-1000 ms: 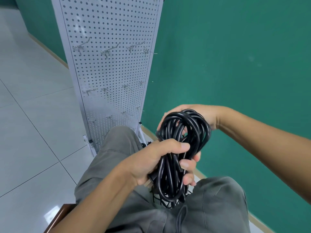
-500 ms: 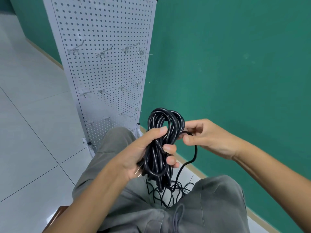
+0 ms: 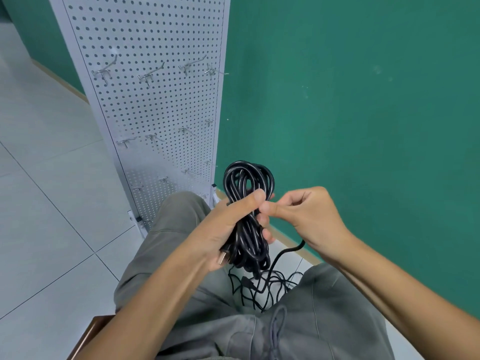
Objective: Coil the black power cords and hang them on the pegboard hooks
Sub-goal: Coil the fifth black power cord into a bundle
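Head view: left hand [image 3: 228,227] wrapped around black cord coil [image 3: 248,203], thumb across front, loops rising above fist, plug prongs by palm heel. Right hand [image 3: 309,216] curled, thumb touching coil – loose cord end [image 3: 288,252] trails from under it to tangled cords [image 3: 267,287] on floor between knees. White pegboard [image 3: 155,105] ahead-left, metal hooks [image 3: 149,75] bare.

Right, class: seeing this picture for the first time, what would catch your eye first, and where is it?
The bundle of coiled black power cord at centre, gripped by the left hand while the right hand pinches a loose strand. Behind, at left, a white perforated metal pegboard stands against the green wall, its hooks bare.
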A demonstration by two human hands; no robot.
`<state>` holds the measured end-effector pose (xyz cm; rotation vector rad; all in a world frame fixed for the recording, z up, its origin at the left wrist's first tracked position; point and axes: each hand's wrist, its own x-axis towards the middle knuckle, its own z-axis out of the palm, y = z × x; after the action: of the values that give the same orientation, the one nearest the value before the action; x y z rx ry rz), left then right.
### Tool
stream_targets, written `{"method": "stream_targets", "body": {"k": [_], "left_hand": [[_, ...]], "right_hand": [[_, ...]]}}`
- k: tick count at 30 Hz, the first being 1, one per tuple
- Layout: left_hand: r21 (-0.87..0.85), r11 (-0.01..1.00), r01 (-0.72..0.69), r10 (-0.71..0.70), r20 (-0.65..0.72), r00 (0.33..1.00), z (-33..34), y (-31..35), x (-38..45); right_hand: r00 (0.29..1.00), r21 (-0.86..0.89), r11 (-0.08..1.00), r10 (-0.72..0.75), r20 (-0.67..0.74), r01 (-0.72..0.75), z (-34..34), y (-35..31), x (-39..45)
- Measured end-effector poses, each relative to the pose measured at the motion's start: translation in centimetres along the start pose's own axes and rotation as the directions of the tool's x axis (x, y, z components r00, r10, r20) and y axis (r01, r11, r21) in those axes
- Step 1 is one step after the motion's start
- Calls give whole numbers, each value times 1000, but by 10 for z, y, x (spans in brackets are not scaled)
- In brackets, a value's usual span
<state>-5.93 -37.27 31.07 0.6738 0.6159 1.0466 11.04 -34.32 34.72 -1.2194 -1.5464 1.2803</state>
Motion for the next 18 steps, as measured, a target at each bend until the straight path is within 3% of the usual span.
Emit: {"method": "stream_targets", "body": {"k": [3, 5, 8, 12, 15, 18], "left_hand": [[326, 944, -45, 85, -110, 990, -3, 5, -1], [402, 915, -31, 90, -128, 988, -6, 5, 0], [314, 949, -17, 32, -44, 999, -9, 4, 1], [216, 976, 3, -12, 42, 999, -9, 1, -1], [151, 987, 53, -70, 108, 992, -2, -3, -3], [117, 990, 74, -92, 153, 984, 2, -5, -5]], "right_hand": [[996, -178, 984, -30, -88, 14, 2, 2, 0], [998, -206, 978, 25, -58, -36, 1, -2, -1], [994, -273, 958, 103, 29, -91, -10, -11, -5], [998, -368, 929, 57, 22, -45, -19, -15, -5], [989, -148, 986, 100, 110, -83, -19, -20, 5], [970, -39, 994, 109, 218, -103, -21, -26, 14]]}}
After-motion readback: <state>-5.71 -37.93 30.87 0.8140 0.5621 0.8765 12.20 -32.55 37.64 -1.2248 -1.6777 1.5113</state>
